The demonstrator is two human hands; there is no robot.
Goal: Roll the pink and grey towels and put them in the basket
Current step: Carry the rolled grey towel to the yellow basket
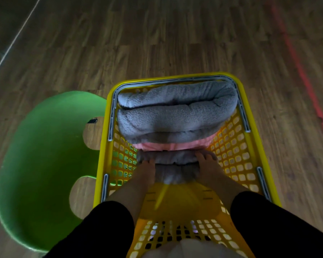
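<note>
Head view: left hand [145,171] and right hand [207,165] hold the ends of a small rolled grey terry towel [175,160], fingers [205,155] curled onto it, low inside the yellow lattice plastic basket [238,140]. Likely soft, light and prone to unroll, so grip both ends and keep the squeeze on. Larger rolled grey towel [175,108] and pink towel [166,146] crowd the far end. Green plastic chair [45,155] sits just left, on the wooden floor [157,43].

Dim light falls on a brown wood-plank floor [157,34], marked by a red line [296,62] down its right side and a thin pale line [13,41] slanting across the upper left, with a glossy green plastic seat [41,155] with rounded cut-outs at the left.
</note>
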